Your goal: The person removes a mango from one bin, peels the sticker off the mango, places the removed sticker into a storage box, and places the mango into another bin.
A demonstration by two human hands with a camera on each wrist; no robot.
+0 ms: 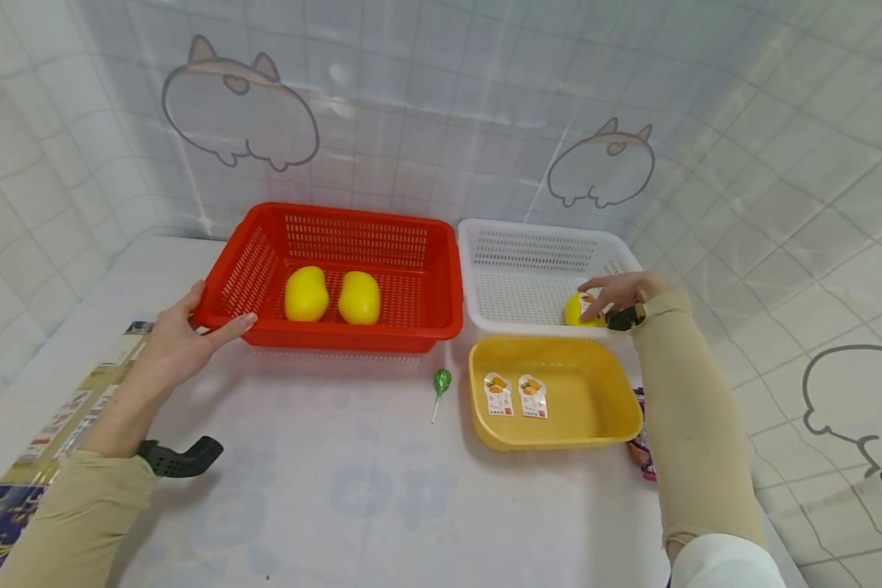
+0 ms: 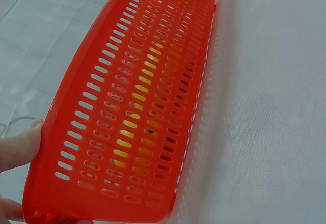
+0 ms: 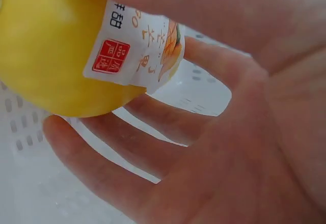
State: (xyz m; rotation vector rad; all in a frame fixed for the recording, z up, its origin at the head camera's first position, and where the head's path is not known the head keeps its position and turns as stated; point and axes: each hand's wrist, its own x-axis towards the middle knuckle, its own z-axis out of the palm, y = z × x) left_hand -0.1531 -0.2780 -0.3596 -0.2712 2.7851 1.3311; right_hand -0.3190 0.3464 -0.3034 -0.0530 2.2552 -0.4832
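Observation:
My left hand (image 1: pixel 180 339) grips the front left corner of a red plastic basket (image 1: pixel 345 333), thumb along the front rim and fingers at the left rim. Two yellow mangoes lie inside it, a left mango (image 1: pixel 306 294) and a right mango (image 1: pixel 359 298). In the left wrist view, yellow shows through the slots of the basket wall (image 2: pixel 117 102). Over at the right, my right hand (image 1: pixel 617 291) holds another yellow mango (image 3: pixel 51 46), which bears a white printed label (image 3: pixel 137 51). It is low in the front right corner of a white slotted basket (image 1: pixel 518 290).
A yellow tray (image 1: pixel 581 400) with two mango stickers on it stands before the white basket. To its left lies a green lollipop (image 1: pixel 442 380). A purple packet (image 1: pixel 642 457) is partly hidden by my right sleeve. Patterned packaging (image 1: pixel 66 416) lies by my left arm.

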